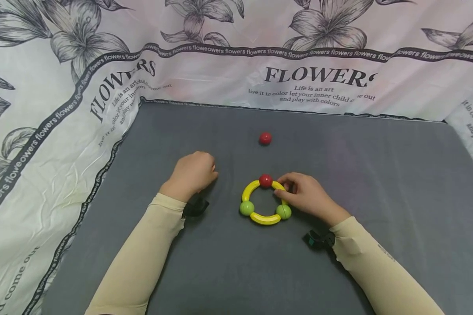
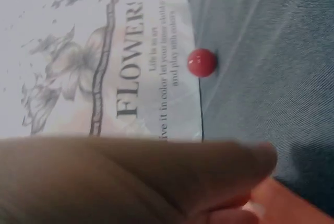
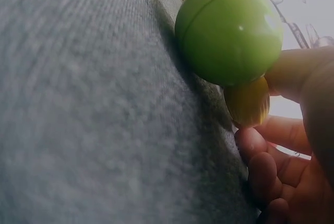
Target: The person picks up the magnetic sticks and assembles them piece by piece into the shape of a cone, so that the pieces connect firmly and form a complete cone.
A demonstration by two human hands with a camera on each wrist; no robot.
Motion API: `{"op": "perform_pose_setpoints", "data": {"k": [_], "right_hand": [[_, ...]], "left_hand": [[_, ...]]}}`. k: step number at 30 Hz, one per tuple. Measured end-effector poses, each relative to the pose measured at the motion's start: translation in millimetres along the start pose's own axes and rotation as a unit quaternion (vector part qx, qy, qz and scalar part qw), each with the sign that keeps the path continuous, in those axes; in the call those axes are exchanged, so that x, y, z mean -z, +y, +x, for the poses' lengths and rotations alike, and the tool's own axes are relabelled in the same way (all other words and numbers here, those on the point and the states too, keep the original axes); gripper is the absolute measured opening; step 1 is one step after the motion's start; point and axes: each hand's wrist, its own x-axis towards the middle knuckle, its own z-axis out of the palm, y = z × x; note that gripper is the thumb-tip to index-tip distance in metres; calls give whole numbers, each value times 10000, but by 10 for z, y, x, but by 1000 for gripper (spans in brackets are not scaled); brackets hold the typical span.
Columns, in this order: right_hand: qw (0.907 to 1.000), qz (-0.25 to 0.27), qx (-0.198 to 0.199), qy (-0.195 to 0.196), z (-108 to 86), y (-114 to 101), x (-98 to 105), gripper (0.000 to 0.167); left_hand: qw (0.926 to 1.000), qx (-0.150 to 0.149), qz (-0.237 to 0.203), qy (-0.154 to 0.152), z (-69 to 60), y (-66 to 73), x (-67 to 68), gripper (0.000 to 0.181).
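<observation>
A ring of toy pieces lies on the grey cloth in the head view. It joins a red ball (image 1: 266,180), two green balls (image 1: 247,208) and three curved yellow sticks (image 1: 265,218). My right hand (image 1: 309,194) pinches the ring's right-hand yellow stick (image 3: 246,103) between thumb and fingers, just above the lower right green ball (image 3: 229,32). Left of the ring, my left hand (image 1: 195,173) rests on the cloth with fingers loosely curled, and I see nothing held in it. A loose red ball (image 1: 265,138) sits beyond the ring, apart from it.
Grey cloth (image 1: 398,188) covers the work surface. White flower-printed sheeting (image 1: 220,83) with black lettering borders it at the back and left, and at the right edge. Each wrist wears a dark strapped device (image 1: 319,239).
</observation>
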Motion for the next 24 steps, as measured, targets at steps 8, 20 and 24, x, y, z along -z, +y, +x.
{"op": "perform_pose_setpoints", "data": {"k": [8, 20, 24], "right_hand": [[10000, -51, 13, 47, -43, -7, 4, 25], [9997, -129, 207, 62, -34, -22, -5, 23], [9996, -189, 224, 38, -22, -43, -15, 24]], "left_hand": [[9956, -53, 619, 702, -4, 163, -134, 27], [9927, -902, -177, 776, 11, 303, -234, 16], [9804, -1198, -987, 1212, -19, 351, -188, 13]]}}
